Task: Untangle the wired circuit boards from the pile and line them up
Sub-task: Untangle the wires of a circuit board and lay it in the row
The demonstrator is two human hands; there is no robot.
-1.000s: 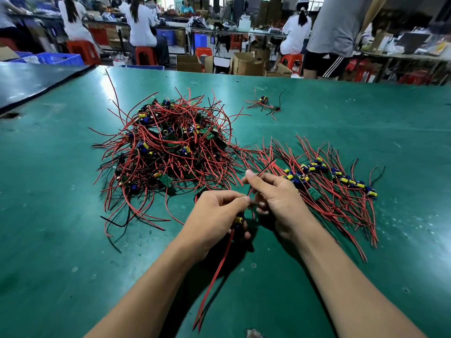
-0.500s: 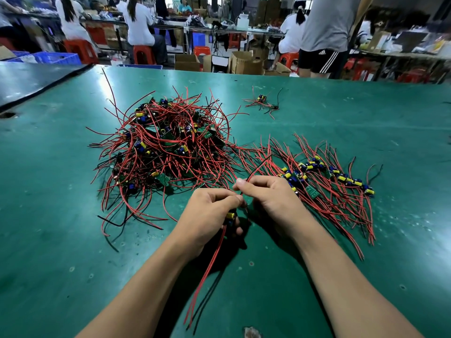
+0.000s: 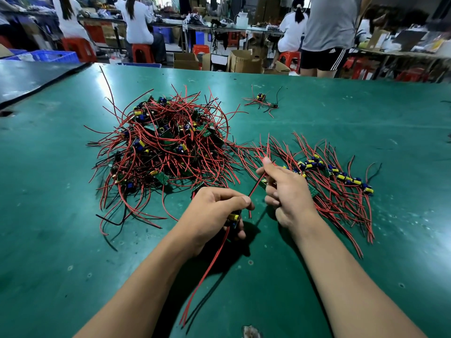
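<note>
Left hand curled round small green circuit board with yellow capacitor. Board's long red and black leads trail back along left forearm over green table mat. Right hand just beside left, pinching taut red wire that runs between both hands. Big tangled pile of red-wired boards ahead of left hand. Lined-up row of boards right of right hand, partly hidden behind it. Stray wired board far ahead, well apart.
</note>
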